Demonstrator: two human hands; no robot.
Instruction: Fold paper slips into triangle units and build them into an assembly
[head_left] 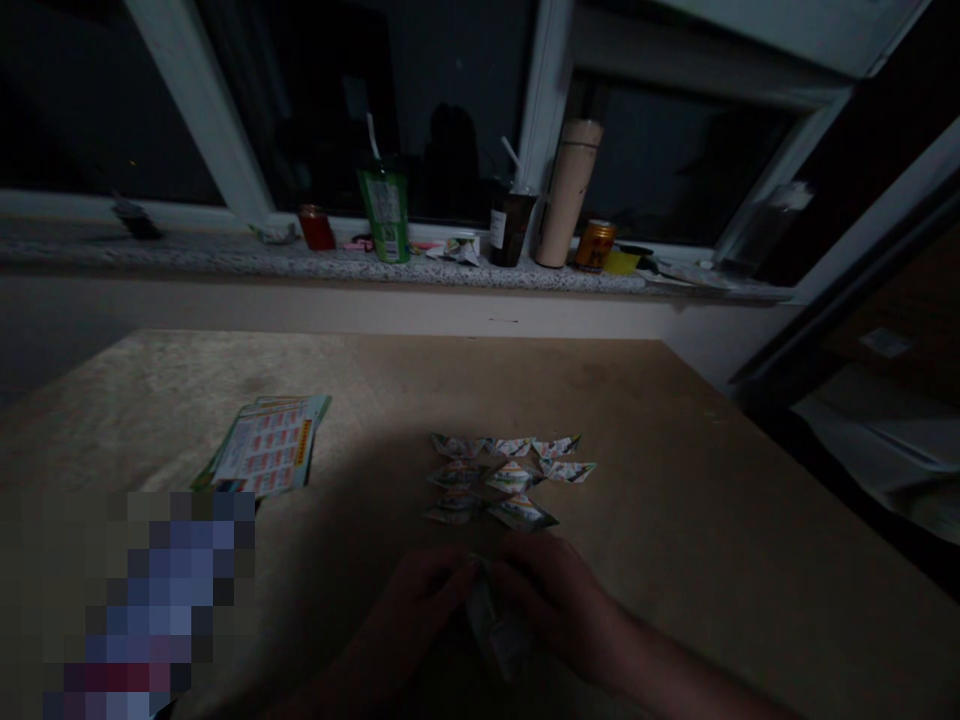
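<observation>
Close to me, low in the head view, my left hand [424, 600] and my right hand [551, 600] meet over a strip of folded paper [487, 625]. Fingers of both hands pinch its upper end, and its lower part hangs between them, dim and partly hidden. Just beyond the hands, several small folded paper pieces [511, 478] with printed colours and pointed ends lie in rough rows on the table [637, 570]. Off to the left is a stack of printed sheets [266, 445], its top sheet showing red and yellow print.
Along the stone windowsill [450, 272] stand a green cup with a straw [385, 210], a dark cup [510, 230], a tall pinkish flask [568, 195], an orange can [595, 246] and a red jar [316, 228]. A blurred-out patch [161, 590] covers the lower left.
</observation>
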